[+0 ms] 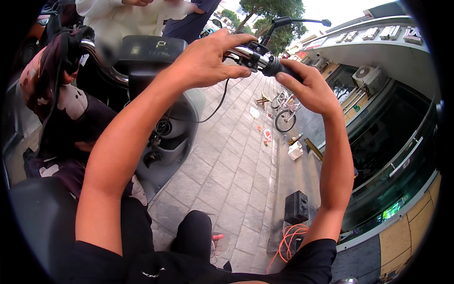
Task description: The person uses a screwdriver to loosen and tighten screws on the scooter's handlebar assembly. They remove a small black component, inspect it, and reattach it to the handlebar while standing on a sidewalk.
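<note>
Above the grey paving, at the end of the scooter's handlebar, the right hand is curled around the black grip, its thumb along the near side, while the left hand, half open, straddles the bar and its black clamp, fingers above and thumb below, though how firmly it presses cannot be told. Beneath the bar hangs a thin black cable, and a dashboard sits just beyond the left wrist
</note>
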### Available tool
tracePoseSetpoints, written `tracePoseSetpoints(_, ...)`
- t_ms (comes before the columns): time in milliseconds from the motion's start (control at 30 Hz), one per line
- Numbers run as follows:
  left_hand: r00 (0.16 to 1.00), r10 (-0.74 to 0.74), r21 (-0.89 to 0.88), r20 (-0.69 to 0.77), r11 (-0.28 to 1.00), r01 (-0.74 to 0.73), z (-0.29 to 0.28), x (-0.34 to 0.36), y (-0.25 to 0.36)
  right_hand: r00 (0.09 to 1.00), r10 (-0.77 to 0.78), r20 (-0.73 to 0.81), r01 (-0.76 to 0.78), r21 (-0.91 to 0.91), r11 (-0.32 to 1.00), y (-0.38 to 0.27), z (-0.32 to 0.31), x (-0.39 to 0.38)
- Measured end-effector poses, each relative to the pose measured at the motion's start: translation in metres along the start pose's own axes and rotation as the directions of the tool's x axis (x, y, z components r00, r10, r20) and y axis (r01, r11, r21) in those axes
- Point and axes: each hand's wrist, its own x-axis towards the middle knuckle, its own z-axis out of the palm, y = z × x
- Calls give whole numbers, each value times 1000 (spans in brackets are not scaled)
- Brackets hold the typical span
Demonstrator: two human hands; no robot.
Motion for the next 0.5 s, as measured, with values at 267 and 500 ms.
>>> tracePoseSetpoints(267,999,32,43,-16,999,-31,2,2,-4,928,-301,-219,241,-264,934,4,20,0)
tracePoseSetpoints(500,996,79,64,-38,995,-77,2,0,5,995,-20,96,16,39,999,0,-1,11)
